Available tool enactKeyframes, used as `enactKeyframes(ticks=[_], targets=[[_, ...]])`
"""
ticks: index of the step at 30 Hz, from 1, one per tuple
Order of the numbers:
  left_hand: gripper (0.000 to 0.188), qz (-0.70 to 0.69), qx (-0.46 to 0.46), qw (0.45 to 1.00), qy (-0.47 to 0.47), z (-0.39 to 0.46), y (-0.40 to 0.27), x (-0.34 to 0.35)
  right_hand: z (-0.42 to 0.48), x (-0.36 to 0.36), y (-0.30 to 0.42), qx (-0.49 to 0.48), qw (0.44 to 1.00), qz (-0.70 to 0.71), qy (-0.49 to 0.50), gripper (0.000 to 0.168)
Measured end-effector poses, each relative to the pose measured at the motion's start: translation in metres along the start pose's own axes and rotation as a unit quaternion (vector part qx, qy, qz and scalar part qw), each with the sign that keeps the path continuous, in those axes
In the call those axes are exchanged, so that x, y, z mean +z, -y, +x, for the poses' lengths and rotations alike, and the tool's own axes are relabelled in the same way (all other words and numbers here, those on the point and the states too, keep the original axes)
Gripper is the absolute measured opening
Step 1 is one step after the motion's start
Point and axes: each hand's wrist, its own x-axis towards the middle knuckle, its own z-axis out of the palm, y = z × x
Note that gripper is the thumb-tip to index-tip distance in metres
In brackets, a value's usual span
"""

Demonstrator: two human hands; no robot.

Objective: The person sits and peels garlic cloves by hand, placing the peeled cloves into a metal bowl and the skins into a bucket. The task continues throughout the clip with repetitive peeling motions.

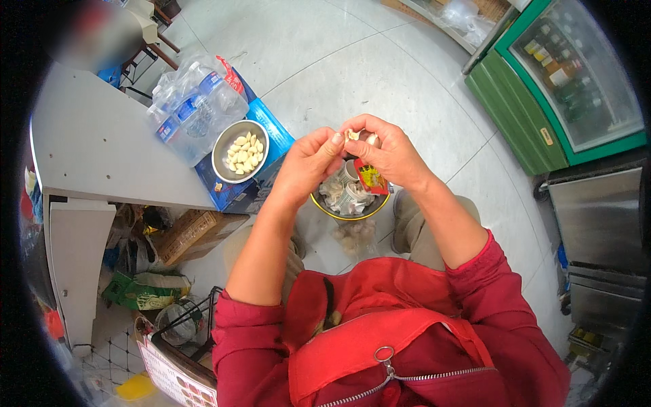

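My left hand [318,152] and my right hand [384,147] meet above a yellow-rimmed bin [351,217]. Between my fingertips is a piece of garlic [352,135] with papery skin; both hands touch it. Another garlic clove [373,139] is tucked in the fingers of my right hand. The bin under them holds paper cups [351,196], garlic skins and a red and yellow packet [372,178]. To the left, a steel bowl [217,162] of peeled garlic cloves [244,152] rests on a blue box [274,127]. A clear bag of garlic bulbs [354,236] lies on the floor between my feet.
Shrink-wrapped water bottles [190,109] stand beside the bowl, next to a grey-white tabletop [112,137]. A cardboard box [196,236] and bags are below it. At the right are a green drinks cooler [519,114] and a steel cabinet [600,219]. A blurred shape is at the upper left.
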Motion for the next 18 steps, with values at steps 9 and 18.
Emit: enactKeyframes(ticks=[9,18], targets=[[0.025,0.279,0.053,0.957,-0.061,-0.003,0.005,-0.005,-0.001,0.0,0.003,-0.054,0.946,-0.32,0.007,0.014],[0.02,0.188,0.049,0.98,-0.034,-0.003,0.009,-0.004,-0.001,0.005,-0.002,-0.015,0.998,-0.058,0.0,0.012]])
